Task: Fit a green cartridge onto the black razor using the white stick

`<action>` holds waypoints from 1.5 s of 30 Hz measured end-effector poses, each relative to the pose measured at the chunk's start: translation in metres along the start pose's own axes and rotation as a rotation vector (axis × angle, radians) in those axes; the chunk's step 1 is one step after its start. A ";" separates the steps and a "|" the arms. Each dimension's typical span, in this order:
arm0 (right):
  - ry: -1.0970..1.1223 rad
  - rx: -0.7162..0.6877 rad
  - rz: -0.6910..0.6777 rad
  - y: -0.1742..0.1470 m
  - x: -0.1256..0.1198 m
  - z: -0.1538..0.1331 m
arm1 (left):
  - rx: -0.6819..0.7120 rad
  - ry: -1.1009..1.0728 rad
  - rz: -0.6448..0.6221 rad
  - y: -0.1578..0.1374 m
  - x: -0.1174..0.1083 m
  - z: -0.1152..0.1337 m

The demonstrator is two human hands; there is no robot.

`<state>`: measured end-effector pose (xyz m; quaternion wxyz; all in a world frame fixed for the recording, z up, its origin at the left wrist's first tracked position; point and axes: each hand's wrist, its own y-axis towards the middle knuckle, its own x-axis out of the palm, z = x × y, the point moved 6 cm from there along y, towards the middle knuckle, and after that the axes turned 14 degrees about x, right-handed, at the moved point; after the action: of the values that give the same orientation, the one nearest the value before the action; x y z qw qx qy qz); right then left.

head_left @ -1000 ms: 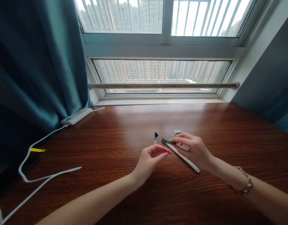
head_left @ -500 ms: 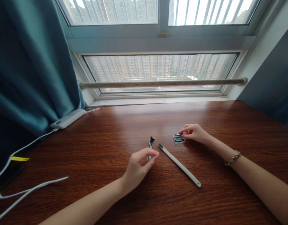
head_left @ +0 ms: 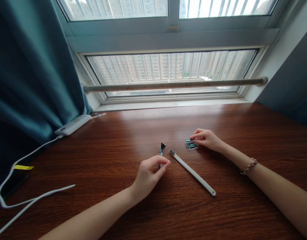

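Note:
My left hand (head_left: 150, 175) is closed around a grey and black razor handle (head_left: 161, 156), thumb and forefinger tips together. The handle's forked black head points away from me and carries no blade. Its lower end is hidden by the hand. To the right, my right hand (head_left: 206, 139) pinches the far right side of a small clear blade case (head_left: 191, 145). Green and black razor cartridges lie in rows inside it; the fingertips cover part of the top row. Between the hands a white toothbrush (head_left: 193, 173) with dark bristles lies slantwise on the table.
The brown wooden table (head_left: 118, 206) reaches to a window with a metal rail (head_left: 168, 86). At the left lie a white power strip (head_left: 73, 125), a white cable (head_left: 43, 195) and a yellow strip (head_left: 23, 167), beside a blue curtain (head_left: 38, 66).
The view has tipped down slightly, so most things sit a little higher in the picture. Both hands keep nearly the same places and grips.

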<state>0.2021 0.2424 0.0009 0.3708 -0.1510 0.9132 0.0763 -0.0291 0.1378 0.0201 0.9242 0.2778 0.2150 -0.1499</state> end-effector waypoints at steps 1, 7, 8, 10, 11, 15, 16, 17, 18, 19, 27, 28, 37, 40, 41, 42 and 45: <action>0.003 0.001 0.001 0.000 0.000 0.001 | 0.001 0.003 0.002 0.000 0.000 0.000; 0.017 0.016 -0.003 0.002 0.000 0.006 | -0.002 0.029 0.020 -0.001 -0.001 -0.001; 0.013 0.017 0.004 0.002 0.000 0.006 | -0.005 0.029 0.024 -0.001 -0.001 -0.002; 0.005 0.015 0.022 0.002 -0.001 0.007 | -0.019 0.019 0.033 -0.001 -0.001 -0.003; 0.005 0.012 0.033 0.002 -0.002 0.007 | -0.031 0.009 0.038 -0.002 -0.001 -0.004; 0.031 0.007 0.081 0.002 -0.005 0.007 | -0.065 -0.031 0.055 -0.001 -0.001 -0.007; 0.038 0.007 0.082 0.001 -0.004 0.007 | -0.068 -0.036 0.054 -0.001 -0.001 -0.007; 0.044 0.006 0.077 0.001 -0.004 0.006 | -0.071 -0.039 0.052 -0.001 -0.001 -0.007; 0.048 0.003 0.067 0.001 -0.003 0.005 | -0.073 -0.040 0.050 -0.001 -0.001 -0.007; 0.050 -0.003 0.057 0.000 -0.002 0.004 | -0.075 -0.042 0.049 -0.001 -0.001 -0.007; 0.006 -0.018 0.166 0.000 -0.003 0.000 | -0.074 -0.057 0.052 -0.001 0.000 -0.007; 0.001 -0.019 0.176 0.000 -0.003 0.000 | -0.077 -0.059 0.051 -0.002 0.000 -0.007; -0.014 -0.029 0.186 -0.002 -0.001 -0.002 | -0.091 -0.056 0.042 -0.002 0.001 -0.009; -0.029 -0.023 0.167 -0.003 -0.001 -0.004 | -0.096 -0.055 0.041 -0.003 0.001 -0.009; -0.033 -0.022 0.165 -0.003 -0.001 -0.005 | -0.095 -0.057 0.042 -0.003 0.000 -0.009; -0.034 -0.023 0.165 -0.003 -0.001 -0.005 | -0.095 -0.059 0.045 -0.002 0.000 -0.008; -0.022 -0.028 0.187 -0.004 -0.004 -0.009 | -0.091 -0.065 0.055 -0.001 -0.001 -0.006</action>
<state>0.2009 0.2372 0.0099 0.3699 -0.0691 0.9181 0.1249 -0.0319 0.1401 0.0155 0.9461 0.2365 0.1838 -0.1236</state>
